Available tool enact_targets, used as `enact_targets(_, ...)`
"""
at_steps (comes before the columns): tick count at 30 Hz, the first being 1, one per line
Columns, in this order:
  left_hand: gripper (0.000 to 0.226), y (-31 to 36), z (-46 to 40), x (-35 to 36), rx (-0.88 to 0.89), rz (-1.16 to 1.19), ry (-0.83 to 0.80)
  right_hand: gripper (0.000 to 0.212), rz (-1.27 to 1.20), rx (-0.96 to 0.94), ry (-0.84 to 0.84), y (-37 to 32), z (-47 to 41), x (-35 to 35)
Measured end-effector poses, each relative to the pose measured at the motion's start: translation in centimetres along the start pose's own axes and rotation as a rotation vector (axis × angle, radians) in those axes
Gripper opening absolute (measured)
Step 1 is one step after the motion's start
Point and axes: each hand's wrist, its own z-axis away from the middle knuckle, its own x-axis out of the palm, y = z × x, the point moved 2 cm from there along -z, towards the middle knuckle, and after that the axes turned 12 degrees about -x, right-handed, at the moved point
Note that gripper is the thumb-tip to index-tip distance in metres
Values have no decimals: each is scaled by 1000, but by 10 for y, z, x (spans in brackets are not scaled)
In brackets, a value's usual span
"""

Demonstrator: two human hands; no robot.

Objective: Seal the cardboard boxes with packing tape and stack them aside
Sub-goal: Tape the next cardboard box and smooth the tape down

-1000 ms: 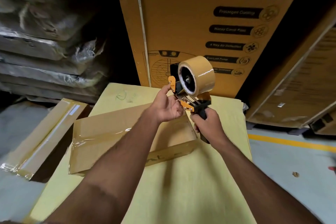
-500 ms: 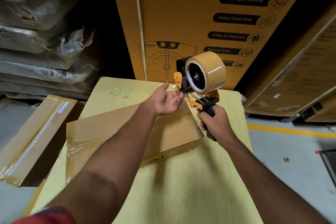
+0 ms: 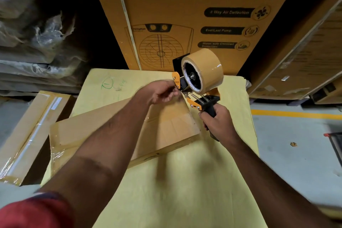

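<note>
A flat brown cardboard box [image 3: 166,129] lies on the yellow work surface [image 3: 185,181], with clear tape wrinkled over its left end. My right hand [image 3: 217,124] grips the black handle of an orange tape dispenser [image 3: 196,87] held above the box's far right corner. The dispenser carries a big roll of tan packing tape [image 3: 205,68]. My left hand [image 3: 162,92] is at the dispenser's front, fingers curled and pinching at the tape end by the orange guard. The tape end itself is too thin to make out.
A taped flat box [image 3: 27,135] leans at the left, below the surface's edge. A tall printed appliance carton [image 3: 185,15] stands right behind the surface. More cartons [image 3: 299,57] sit at the right, plastic-wrapped stacks [image 3: 37,52] at the left, grey floor with a yellow line [image 3: 296,114].
My left hand has turned palm-down and closed its fingers at the dispenser's front guard. The dispenser has stayed above the box's far corner. The camera has tilted downward.
</note>
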Motion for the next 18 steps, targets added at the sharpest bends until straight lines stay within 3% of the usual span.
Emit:
enact_targets(3,27,7,-5,-1,100,-130,57,26,21,-27,-6,5,3,2)
enact_targets(7,38,18,-17,-3,290,-487,200,31,60,-64,-8,12,6,4)
enact_targets(12,32,23,-48,-17,457,-495,370,29,70,-12,-26,30,18,4)
enact_targets(18,29,31,-69,-26,536,-612,631,26,167,31,-51,53,48,3)
